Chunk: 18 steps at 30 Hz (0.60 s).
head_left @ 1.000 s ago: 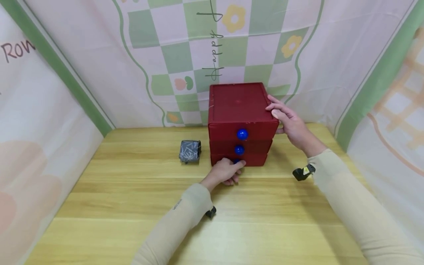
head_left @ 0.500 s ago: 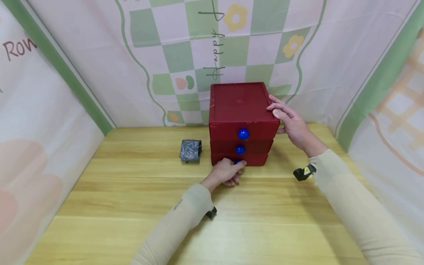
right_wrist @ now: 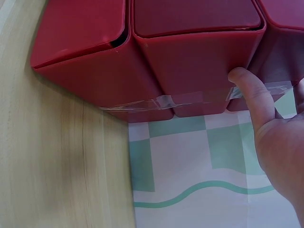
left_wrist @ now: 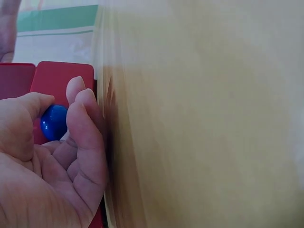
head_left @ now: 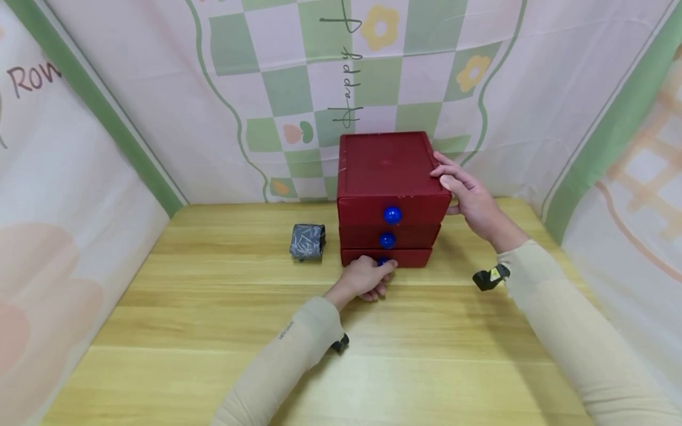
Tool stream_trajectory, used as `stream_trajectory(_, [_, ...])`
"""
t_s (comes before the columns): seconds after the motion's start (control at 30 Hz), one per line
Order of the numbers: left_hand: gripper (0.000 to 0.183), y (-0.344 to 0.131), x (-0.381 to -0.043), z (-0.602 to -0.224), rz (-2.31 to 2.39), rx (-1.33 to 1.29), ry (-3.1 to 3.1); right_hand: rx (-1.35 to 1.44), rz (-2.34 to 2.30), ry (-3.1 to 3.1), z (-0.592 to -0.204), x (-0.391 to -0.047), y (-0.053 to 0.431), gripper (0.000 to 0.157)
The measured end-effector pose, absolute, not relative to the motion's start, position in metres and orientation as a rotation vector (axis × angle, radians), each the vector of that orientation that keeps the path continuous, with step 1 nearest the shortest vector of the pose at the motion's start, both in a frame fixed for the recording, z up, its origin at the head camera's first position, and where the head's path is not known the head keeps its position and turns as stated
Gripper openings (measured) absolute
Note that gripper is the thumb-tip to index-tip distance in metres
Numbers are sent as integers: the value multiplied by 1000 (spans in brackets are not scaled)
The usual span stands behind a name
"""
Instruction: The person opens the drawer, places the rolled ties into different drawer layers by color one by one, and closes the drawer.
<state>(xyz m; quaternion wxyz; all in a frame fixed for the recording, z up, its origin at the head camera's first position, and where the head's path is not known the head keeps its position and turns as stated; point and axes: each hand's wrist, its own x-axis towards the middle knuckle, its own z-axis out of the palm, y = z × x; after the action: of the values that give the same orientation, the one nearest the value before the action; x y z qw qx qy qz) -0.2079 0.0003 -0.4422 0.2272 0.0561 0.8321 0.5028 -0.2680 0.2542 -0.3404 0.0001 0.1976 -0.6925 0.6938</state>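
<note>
Left hand (head_left: 364, 277) pinches lowest blue knob (left_wrist: 53, 123) of red drawer unit (head_left: 383, 165). Right hand (head_left: 471, 201), loosely spread, touches unit's 3 o'clock side. Grey patterned item (head_left: 306, 242): unit's 8 o'clock.

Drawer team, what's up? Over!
Left hand holds bottom blue knob. Right hand on red drawer unit. Bottom drawer looks barely ajar. Gray object beside, not blocking.

From here I count one cabinet (head_left: 383, 163), three drawers (head_left: 360, 236), three knobs (head_left: 392, 215), two hands (head_left: 362, 277), one bench (head_left: 426, 367), one grey object (head_left: 306, 241).
</note>
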Motion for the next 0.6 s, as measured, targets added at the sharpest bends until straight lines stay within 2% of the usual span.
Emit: stream_trajectory(0.6, [53, -3, -199, -442, 1350, 196, 2306, 624, 2166, -2184, -341, -268, 255, 28])
